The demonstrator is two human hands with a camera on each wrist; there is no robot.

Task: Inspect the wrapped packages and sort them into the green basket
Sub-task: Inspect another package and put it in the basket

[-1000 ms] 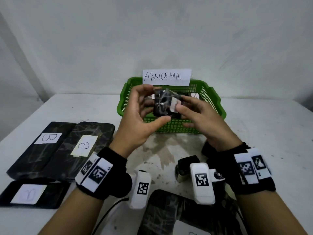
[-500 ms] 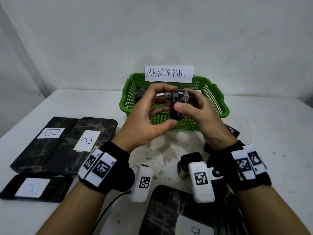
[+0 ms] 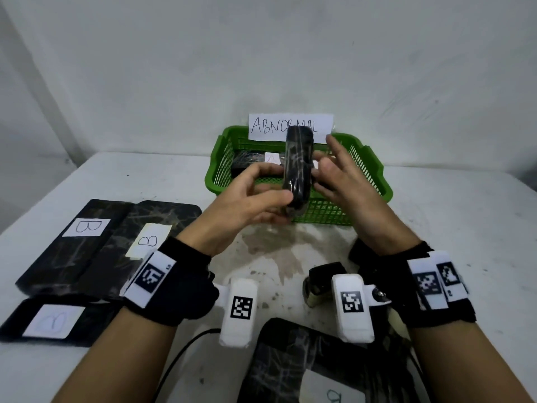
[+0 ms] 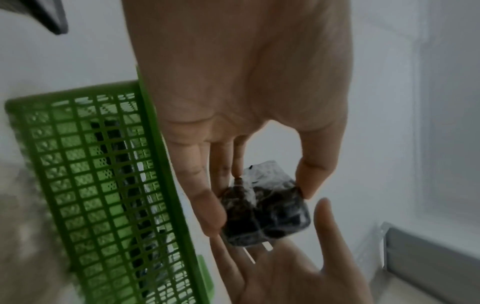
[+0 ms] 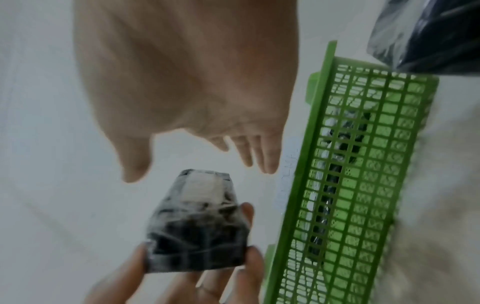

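Your left hand (image 3: 247, 199) alone pinches the package (image 3: 297, 167); your right hand (image 3: 340, 175) is spread open beside it, so a loose grip could drop it short of the green basket (image 3: 374, 170).

White table (image 3: 465, 228), stained centre; paper sign (image 3: 290, 126) "ABNORMAL"; grey wall (image 3: 261, 53).

Soft, even, rather dim light fell over the scene, with a cool grey cast. The head view was fairly sharp around the green basket (image 3: 369, 181), but bowed outward toward its edges, the white table (image 3: 450, 228) curving away. Only faint shadows lay on the table in front of the basket. Both wrist views were hazy and smeared: the basket's mesh blurred, and the wrapped package (image 5: 197, 226) showed pale glare on its film.
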